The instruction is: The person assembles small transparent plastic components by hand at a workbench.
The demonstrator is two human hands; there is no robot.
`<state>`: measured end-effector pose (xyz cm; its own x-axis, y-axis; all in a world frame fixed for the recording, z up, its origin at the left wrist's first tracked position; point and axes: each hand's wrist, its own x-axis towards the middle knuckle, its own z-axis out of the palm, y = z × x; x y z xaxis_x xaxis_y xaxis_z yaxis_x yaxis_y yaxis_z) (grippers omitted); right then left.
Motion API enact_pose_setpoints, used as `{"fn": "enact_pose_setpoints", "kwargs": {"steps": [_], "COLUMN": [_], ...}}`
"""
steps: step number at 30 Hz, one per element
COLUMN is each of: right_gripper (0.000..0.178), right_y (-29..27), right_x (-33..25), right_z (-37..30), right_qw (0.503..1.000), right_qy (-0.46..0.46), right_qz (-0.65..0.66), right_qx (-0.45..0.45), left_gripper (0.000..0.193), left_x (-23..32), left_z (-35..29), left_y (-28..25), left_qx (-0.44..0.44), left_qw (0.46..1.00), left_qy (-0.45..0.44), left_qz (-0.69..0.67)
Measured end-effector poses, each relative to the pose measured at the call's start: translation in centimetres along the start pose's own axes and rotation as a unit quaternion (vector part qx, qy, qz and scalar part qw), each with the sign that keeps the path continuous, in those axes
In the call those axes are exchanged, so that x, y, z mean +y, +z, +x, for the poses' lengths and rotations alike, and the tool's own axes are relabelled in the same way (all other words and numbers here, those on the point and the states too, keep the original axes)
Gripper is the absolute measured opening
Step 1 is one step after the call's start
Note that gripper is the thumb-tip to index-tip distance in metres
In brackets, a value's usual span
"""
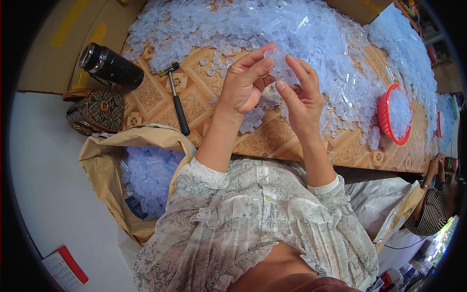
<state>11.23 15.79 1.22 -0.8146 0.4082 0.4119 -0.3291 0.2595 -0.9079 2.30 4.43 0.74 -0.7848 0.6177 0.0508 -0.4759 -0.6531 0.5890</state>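
Above the table, a cluster of clear plastic pieces [282, 65] with round ends is held up between my two hands. My left hand [244, 83] pinches its left side with thumb and forefinger. On the other side, the thumb and fingers of my right hand [304, 97] curl around it. Under the hands, more clear plastic parts [252, 119] lie on the wood-patterned table [265, 141]. A large heap of the same bluish, clear parts [311, 29] covers the far side. Small round clear caps [343, 124] are scattered right of my right hand.
A hammer [177, 100], black flask [116, 65] and patterned bag [97, 112] sit at left. Below them stands an open paper sack [104, 170] of clear parts. At right are a red basket [384, 114], a silvery sack [374, 197] and another person [430, 209].
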Motion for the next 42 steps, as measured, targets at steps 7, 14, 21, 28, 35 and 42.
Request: {"fn": "enact_pose_setpoints", "kwargs": {"steps": [7, 14, 21, 28, 35, 42], "right_gripper": [0.049, 0.051, 0.048, 0.041, 0.043, 0.031], "right_y": [0.0, 0.6, 0.8, 0.5, 0.6, 2.5], "right_x": [-0.3, -0.8, 0.8, 0.4, -1.8, -0.2], "right_z": [0.0, 0.3, 0.5, -1.3, 0.6, 6.3], "right_qw": [1.0, 0.989, 0.954, 0.995, 0.968, 0.964], "right_qy": [0.019, -0.065, -0.153, 0.016, 0.173, 0.01], "right_qz": [0.0, -0.133, -0.255, -0.097, -0.059, -0.169], "right_qx": [-0.018, -0.016, 0.024, -0.01, -0.173, -0.205], "left_gripper": [0.034, 0.034, 0.034, 0.039, 0.023, 0.033], "left_x": [0.2, 0.0, 0.3, -0.2, 0.6, 5.2], "left_z": [-0.3, -0.3, -0.9, -1.4, -1.7, -2.4], "left_y": [0.4, -0.1, 0.9, -1.7, -0.8, -4.5], "left_qx": [0.01, 0.031, 0.074, -0.015, 0.019, 0.134], "left_qw": [0.999, 0.998, 0.997, 0.993, 0.992, 0.963], "left_qy": [0.024, 0.029, -0.016, -0.02, 0.041, 0.185], "left_qz": [0.044, 0.039, 0.03, 0.114, 0.115, 0.146]}}
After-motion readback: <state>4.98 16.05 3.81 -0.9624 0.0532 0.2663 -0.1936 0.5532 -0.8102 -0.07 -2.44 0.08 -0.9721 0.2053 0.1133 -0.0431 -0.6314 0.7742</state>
